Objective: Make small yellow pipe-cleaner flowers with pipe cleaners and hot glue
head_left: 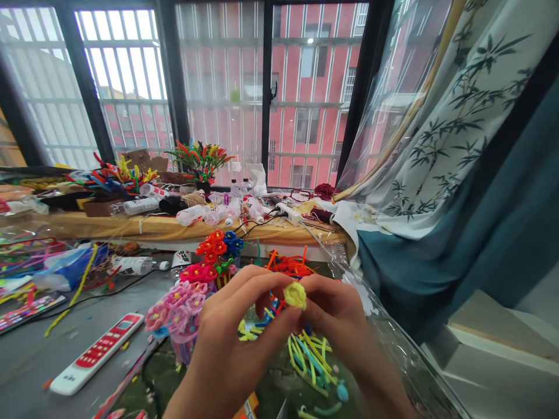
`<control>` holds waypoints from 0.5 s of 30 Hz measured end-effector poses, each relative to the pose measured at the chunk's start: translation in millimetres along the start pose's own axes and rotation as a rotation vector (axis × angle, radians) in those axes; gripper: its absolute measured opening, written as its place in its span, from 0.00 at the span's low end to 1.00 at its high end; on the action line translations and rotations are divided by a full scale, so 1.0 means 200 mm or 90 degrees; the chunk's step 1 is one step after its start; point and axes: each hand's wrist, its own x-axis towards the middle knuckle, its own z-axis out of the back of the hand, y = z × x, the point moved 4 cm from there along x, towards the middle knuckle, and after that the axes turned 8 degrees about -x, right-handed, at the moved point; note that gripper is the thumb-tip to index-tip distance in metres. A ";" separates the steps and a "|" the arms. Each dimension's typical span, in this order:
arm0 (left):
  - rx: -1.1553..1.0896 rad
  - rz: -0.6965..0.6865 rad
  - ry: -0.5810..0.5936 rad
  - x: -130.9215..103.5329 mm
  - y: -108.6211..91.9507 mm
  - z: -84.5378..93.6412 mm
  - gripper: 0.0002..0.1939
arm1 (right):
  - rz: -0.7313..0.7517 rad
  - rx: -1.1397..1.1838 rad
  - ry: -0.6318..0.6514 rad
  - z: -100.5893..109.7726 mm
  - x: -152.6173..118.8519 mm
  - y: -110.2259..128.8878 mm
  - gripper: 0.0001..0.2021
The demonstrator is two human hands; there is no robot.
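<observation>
A small coiled yellow piece (pixel 295 295) is pinched between the fingertips of both hands, above the table. My left hand (pixel 244 326) holds it from the left, thumb below and index finger above. From the right, my right hand (pixel 336 308) grips its other side with thumb and index finger. Below the hands lie loose yellow and teal fuzzy stems (pixel 310 361). Just left of my left hand stands a bunch of pink and lilac fuzzy flowers (pixel 186 308), with red flowers (pixel 212 247) and blue flowers (pixel 234 244) behind it.
A white power strip with red parts (pixel 98 353) lies at the left on the grey table (pixel 105 302). Plastic bottles (pixel 135 265) rest behind it. Scissor blades (pixel 283 409) show at the bottom edge. Bottles and stem bundles crowd the windowsill (pixel 152 227); curtains (pixel 393 279) hang right.
</observation>
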 end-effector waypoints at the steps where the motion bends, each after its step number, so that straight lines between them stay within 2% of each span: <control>1: 0.008 -0.003 -0.008 0.00 0.00 0.00 0.11 | 0.011 -0.008 -0.016 0.00 0.00 0.01 0.11; 6: 0.173 -0.113 -0.097 -0.01 -0.04 0.03 0.12 | 0.070 -0.084 -0.079 0.00 0.00 0.05 0.07; 10: 0.262 -0.172 -0.088 -0.01 -0.08 0.02 0.11 | 0.115 -0.187 -0.096 -0.01 -0.01 0.07 0.05; 15: 0.304 -0.211 -0.116 -0.02 -0.08 0.02 0.09 | 0.197 -0.325 -0.127 -0.01 -0.02 0.09 0.06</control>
